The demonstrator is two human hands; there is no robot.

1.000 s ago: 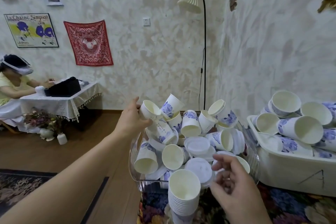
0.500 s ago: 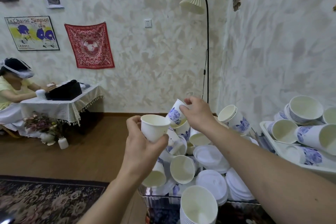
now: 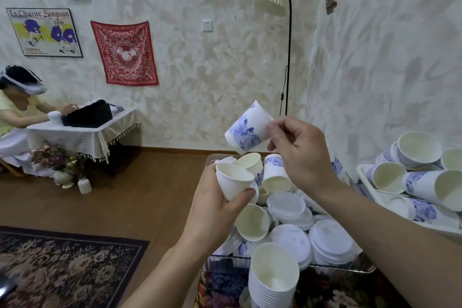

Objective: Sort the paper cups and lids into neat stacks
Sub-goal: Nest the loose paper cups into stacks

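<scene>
My left hand (image 3: 218, 204) grips a white paper cup (image 3: 233, 181) upright, mouth toward me. My right hand (image 3: 298, 150) pinches a second paper cup with a blue flower print (image 3: 246, 129) by its rim, tilted, above and to the right of the first. Below them a clear bin (image 3: 337, 267) holds several loose cups and white lids (image 3: 330, 239). A stack of nested cups (image 3: 273, 275) stands in front of the bin.
A white tray (image 3: 380, 195) on the right holds several more flower-print cups. A floor lamp (image 3: 287, 45) stands behind the bin. A person sits at a cloth-covered table (image 3: 75, 132) at far left. A patterned rug (image 3: 62, 265) lies on the wooden floor.
My right hand reached to the far side of the bin, took the flower-print cup and lifted it clear. My left hand drew its white cup out of the pile toward me.
</scene>
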